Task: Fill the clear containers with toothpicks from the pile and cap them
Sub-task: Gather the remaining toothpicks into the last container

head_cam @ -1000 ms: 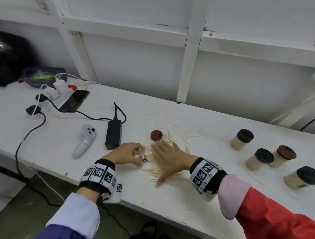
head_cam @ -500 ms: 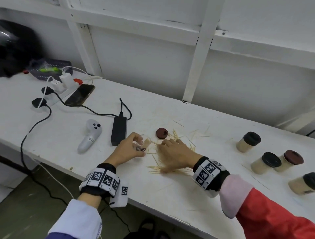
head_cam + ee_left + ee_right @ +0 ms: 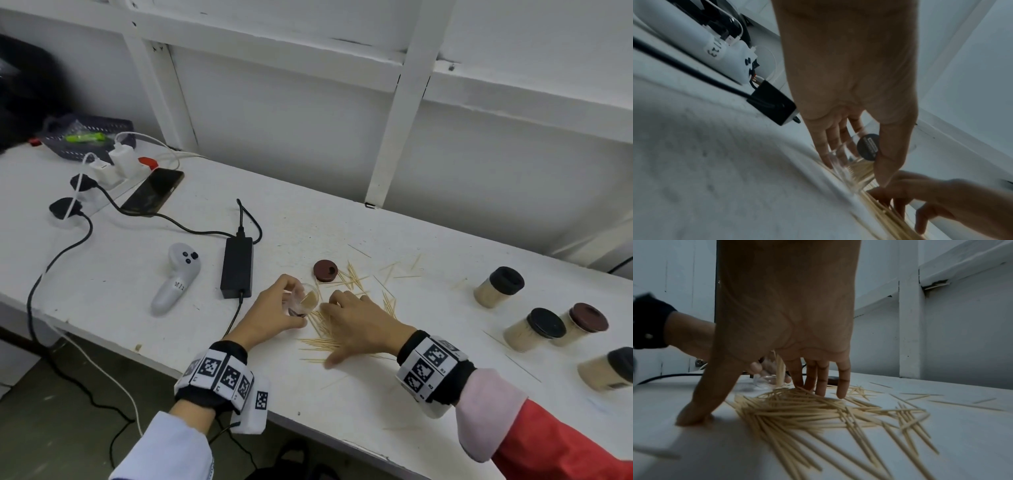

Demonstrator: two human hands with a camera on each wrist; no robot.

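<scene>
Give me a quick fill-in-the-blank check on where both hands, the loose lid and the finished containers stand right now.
1. The left hand holds a clear container that is tipped on its ____.
2. The right hand rests with spread fingers on the pile of ____.
3. The loose lid on the table is dark ____.
4. The number of capped containers standing at the right is ____.

Missing words: side; toothpicks; red; four
</scene>
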